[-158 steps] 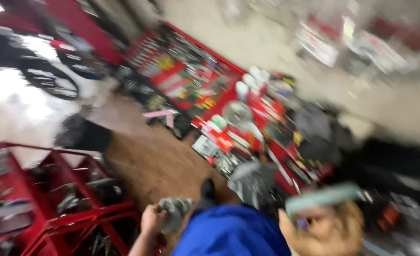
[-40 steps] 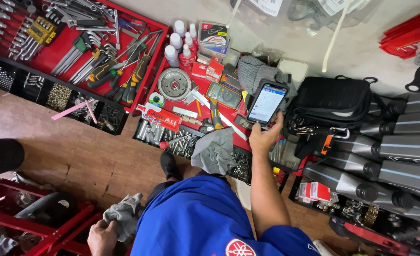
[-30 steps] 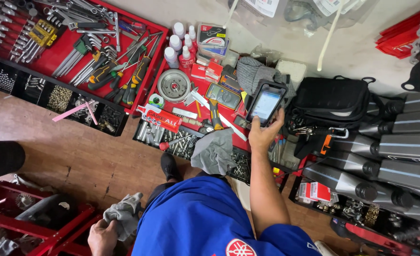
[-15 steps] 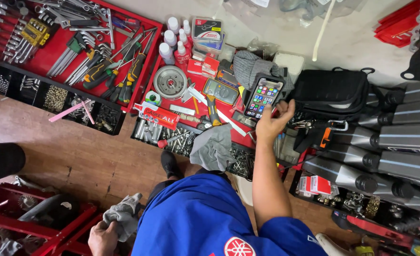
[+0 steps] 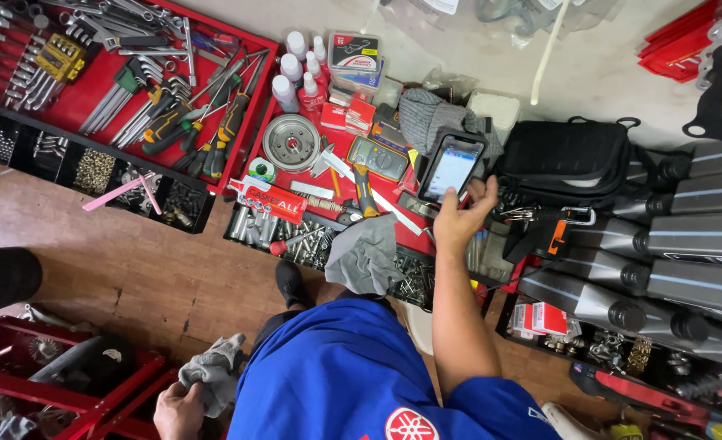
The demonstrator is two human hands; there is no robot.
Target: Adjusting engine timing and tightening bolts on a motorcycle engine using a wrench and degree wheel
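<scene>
My right hand (image 5: 461,218) grips the black-cased smartphone (image 5: 451,167) by its lower end, lit screen tilted up toward me so I can read it, held out over the red tool tray (image 5: 341,138). Beneath it lie a yellow-trimmed multimeter (image 5: 377,156) and a round metal hub (image 5: 291,142); a black fabric bag (image 5: 569,155) sits just right. My left hand (image 5: 180,409) is low by my hip, fingers closed on a crumpled grey rag (image 5: 214,375), kept off the wooden floor (image 5: 133,277).
</scene>
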